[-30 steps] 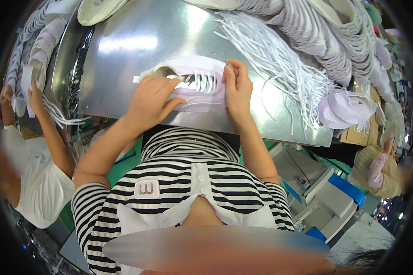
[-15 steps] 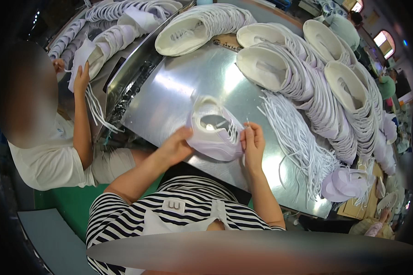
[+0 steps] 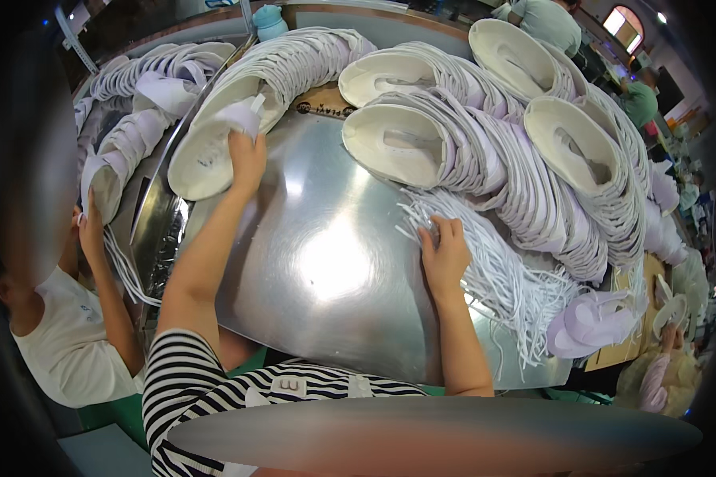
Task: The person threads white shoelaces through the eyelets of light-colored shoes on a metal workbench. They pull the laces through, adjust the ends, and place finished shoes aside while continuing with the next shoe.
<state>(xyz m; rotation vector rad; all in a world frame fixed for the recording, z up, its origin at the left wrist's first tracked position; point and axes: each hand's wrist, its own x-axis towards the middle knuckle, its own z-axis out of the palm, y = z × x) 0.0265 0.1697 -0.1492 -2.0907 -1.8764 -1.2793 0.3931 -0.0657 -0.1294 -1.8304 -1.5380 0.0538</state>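
At the far left of the metal table, my left hand (image 3: 247,161) is closed on the lilac edge of a white shoe upper (image 3: 201,159). That upper lies at the near end of a long row of nested shoe uppers (image 3: 310,60), its pale inside facing me. My right hand (image 3: 447,258) is at the left end of a heap of white shoelaces (image 3: 517,306). Its thumb and fingers are bent together on the lace ends; how many laces they pinch is hidden.
More rows of nested uppers (image 3: 485,151) fill the table's right side. A lilac piece (image 3: 585,324) lies beyond the laces. At left, past a raised metal edge (image 3: 155,203), a co-worker's hand (image 3: 93,230) holds another upper. A light blue container (image 3: 270,22) stands at the back.
My left hand has carried the upper from in front of me to the far-left row. My right hand has left it and moved slightly onto the lace heap. The view has shifted.
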